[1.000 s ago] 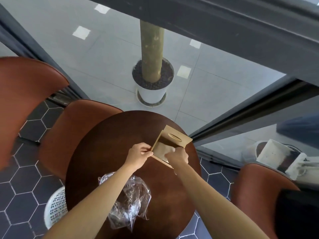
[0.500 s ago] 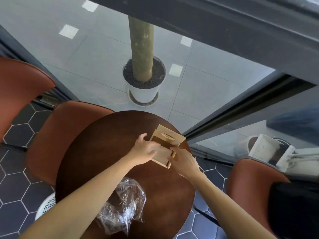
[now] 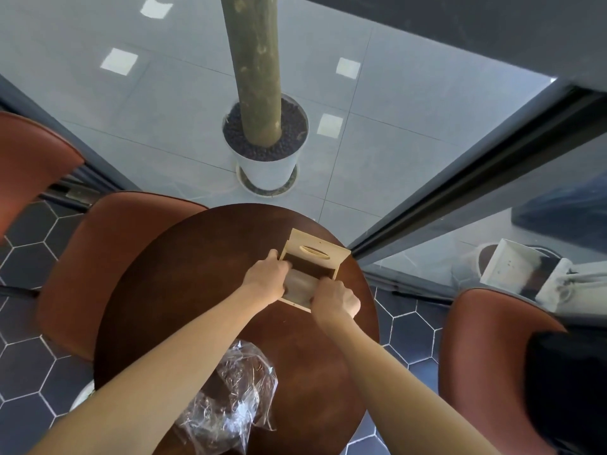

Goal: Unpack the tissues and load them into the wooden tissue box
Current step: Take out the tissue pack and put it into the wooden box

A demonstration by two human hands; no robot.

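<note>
The wooden tissue box (image 3: 310,252) lies on the far part of the round dark table (image 3: 184,290), its oval-slot face turned away from me. A flat wooden panel (image 3: 299,286) of the box sits between my hands, with a dark gap between it and the slot face. My left hand (image 3: 265,280) grips the left edge of the box and panel. My right hand (image 3: 335,298) grips the panel's near right corner. No tissues are visible; I cannot tell what is inside the box.
A crumpled clear plastic wrapper (image 3: 230,402) lies on the table's near side. Brown chairs stand at left (image 3: 98,257) and right (image 3: 486,356). Behind glass stands a potted trunk (image 3: 266,152). A white basket (image 3: 82,394) peeks out at lower left.
My right hand has shifted from on top of the panel to its near right corner. My left hand has closed on the left edge. A dark gap now shows beside the slot face.
</note>
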